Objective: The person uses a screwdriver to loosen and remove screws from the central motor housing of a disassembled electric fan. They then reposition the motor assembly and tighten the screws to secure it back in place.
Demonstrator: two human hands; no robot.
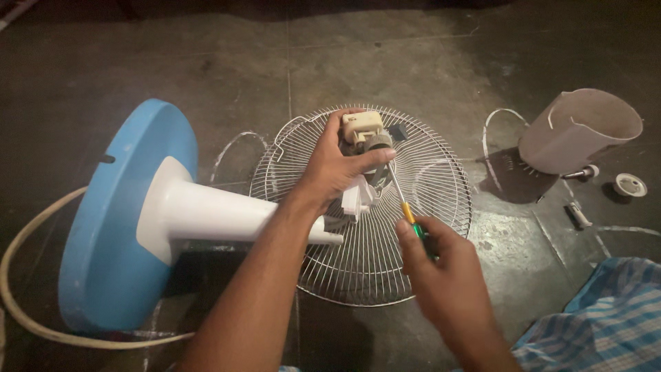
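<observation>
A pedestal fan lies on its side on the dark floor, its blue round base (117, 227) at the left and its white stem (227, 217) pointing right. My left hand (337, 162) grips the bare fan motor (365, 134), which has a cream block on top. My right hand (437, 258) holds a screwdriver (406, 207) with a yellow and green handle; its metal shaft slants up to the motor. Under the motor lies a round white wire grille (441, 207).
The white motor cover (575, 131) lies at the right, with a small white cap (630, 184) and small loose parts (578, 215) near it. A cream power cord (21, 275) loops around the base at the left. Blue checked cloth (606, 324) fills the lower right corner.
</observation>
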